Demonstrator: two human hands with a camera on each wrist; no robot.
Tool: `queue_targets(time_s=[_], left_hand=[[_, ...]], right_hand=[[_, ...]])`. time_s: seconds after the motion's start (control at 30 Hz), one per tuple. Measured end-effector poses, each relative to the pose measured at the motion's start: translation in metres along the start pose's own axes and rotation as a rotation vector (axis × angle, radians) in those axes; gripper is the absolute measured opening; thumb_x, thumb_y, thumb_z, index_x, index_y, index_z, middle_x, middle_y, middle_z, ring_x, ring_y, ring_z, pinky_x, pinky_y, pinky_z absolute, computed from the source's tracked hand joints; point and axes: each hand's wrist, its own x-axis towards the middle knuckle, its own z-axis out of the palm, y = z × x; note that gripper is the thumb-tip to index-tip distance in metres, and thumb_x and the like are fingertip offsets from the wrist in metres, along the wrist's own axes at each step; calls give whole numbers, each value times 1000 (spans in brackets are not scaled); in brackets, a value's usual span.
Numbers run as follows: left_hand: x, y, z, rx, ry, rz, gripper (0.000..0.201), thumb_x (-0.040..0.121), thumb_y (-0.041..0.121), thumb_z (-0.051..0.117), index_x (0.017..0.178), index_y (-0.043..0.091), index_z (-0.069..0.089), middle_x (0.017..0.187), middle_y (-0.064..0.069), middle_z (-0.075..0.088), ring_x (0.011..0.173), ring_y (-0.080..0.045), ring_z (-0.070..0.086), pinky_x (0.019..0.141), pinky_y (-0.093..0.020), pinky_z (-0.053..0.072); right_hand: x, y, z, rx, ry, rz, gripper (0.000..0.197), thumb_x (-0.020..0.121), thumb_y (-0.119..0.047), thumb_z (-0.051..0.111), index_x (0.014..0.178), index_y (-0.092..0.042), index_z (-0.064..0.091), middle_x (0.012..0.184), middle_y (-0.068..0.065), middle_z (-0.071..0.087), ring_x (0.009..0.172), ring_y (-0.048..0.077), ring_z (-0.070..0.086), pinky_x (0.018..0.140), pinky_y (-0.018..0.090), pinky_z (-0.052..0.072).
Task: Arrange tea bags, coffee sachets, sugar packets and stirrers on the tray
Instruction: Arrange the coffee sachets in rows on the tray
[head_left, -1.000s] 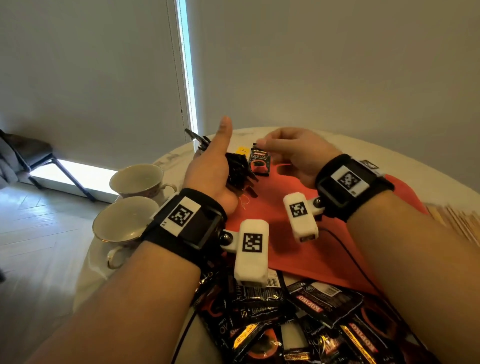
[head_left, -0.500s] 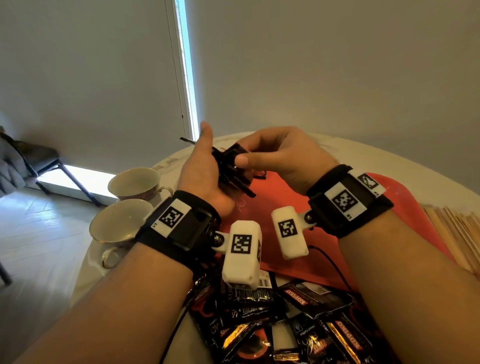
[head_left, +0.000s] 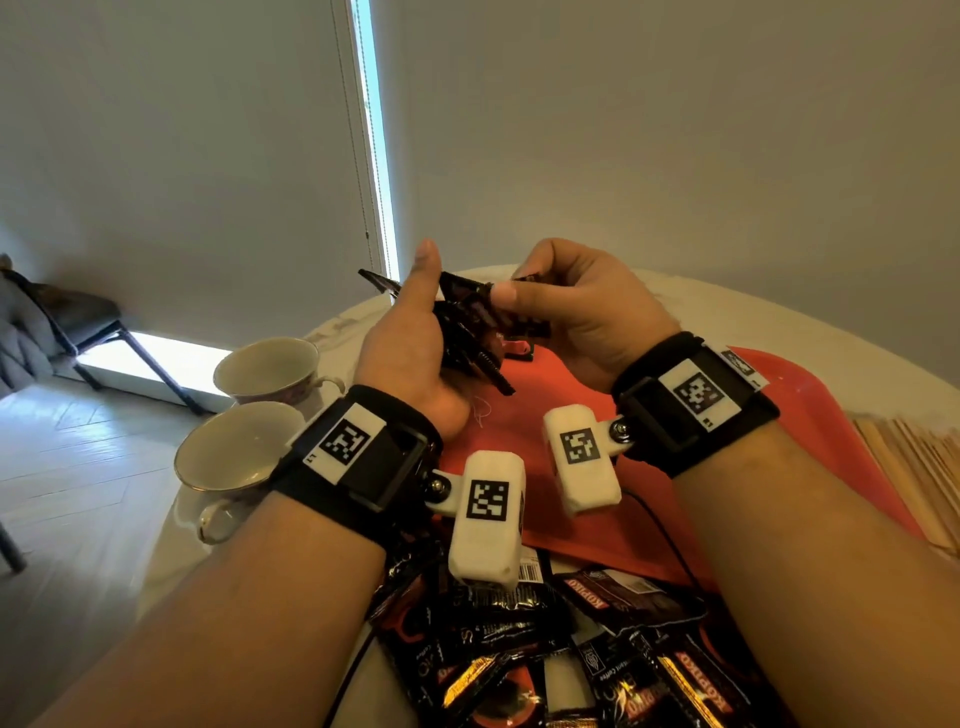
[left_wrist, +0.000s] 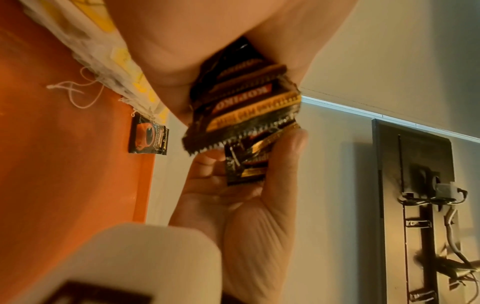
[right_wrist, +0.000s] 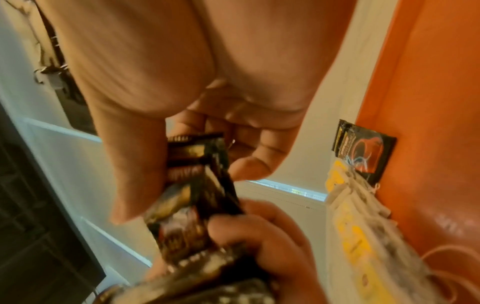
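While your left hand grips a fanned stack of coffee sachets above the orange tray, your right hand pinches one sachet at the stack's edge with thumb and fingers. These foil packets look light, thin and slick, so take each by its crimped end. One sachet already on the tray lies beside the tea bags.

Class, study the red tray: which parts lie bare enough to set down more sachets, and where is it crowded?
The red tray shows bare surface in its middle, below both hands, and toward its right rim beside the wooden stirrers. Its far edge holds one coffee sachet and a row of tea bags. The near edge is crowded by the loose sachet pile.
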Motion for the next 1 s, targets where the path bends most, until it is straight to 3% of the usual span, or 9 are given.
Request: queue_targets(time_s=[0.1,0.17,0.27,0.37,0.47,0.57,0.7,0.83,1.0], left_hand=[[-4,4,1,-32,19,44,68,89,60,72,127,4,64,82,-10,72,62,-22,70,54,-30,55],[-4,6,1,-21,2,20,72,85,56,79,131,4,61,93,-15,73,77,-27,73,64,-34,59],[-4,4,-1,95,41,59,53,92,34,77,130,2,60,97,-17,71,77,-30,74,60,-35,60],[-8,0,3,121,-61,49,38,93,25,74,123,3,66,121,-24,73,110,-42,72,95,-54,59],[-11,-3,3,306,-95,85,41,88,35,79,116,6,72,95,-13,78,77,-23,75,69,-36,60],[-12,-6,2,430,-111,95,31,90,17,77,117,2,71,94,-12,77,63,-14,67,56,-25,52],[-7,-4,-1,417,-65,77,25,90,11,76,114,8,71,98,-14,75,64,-16,64,58,-29,52],[-6,-1,-2,338,-45,83,10,93,9,72,99,15,67,86,-8,75,60,-14,62,60,-29,52],[-4,-4,-2,374,-38,93,8,92,10,74,95,16,70,94,-10,75,63,-15,64,58,-28,52]], right_hand=[[1,-3,-1,90,80,13,12,78,-10,75,85,-9,65,75,3,68,72,17,65,66,34,55],[3,-4,-4,137,180,-4,5,87,-9,71,91,-10,69,81,5,70,76,19,66,64,33,55],[6,-3,-5,83,258,-23,2,91,-6,70,92,-7,70,80,8,70,73,21,66,61,33,56],[8,-1,-4,19,272,-37,5,88,-3,74,91,-6,70,79,9,70,71,21,69,62,33,59],[8,-1,-6,-35,285,-53,10,84,-2,77,92,-5,71,82,8,71,75,21,71,65,32,58],[8,-3,-8,-26,323,-56,12,82,-3,80,90,-5,72,80,7,71,74,21,70,65,34,58],[6,-7,-7,44,311,47,15,86,-17,78,92,-6,71,85,10,74,79,27,72,74,43,61],[5,-6,-11,26,339,157,17,91,-25,75,96,-9,71,87,7,72,71,18,65,60,30,51],[5,-2,-9,150,460,223,33,85,-27,80,106,-4,73,92,10,70,84,24,63,64,32,48]])
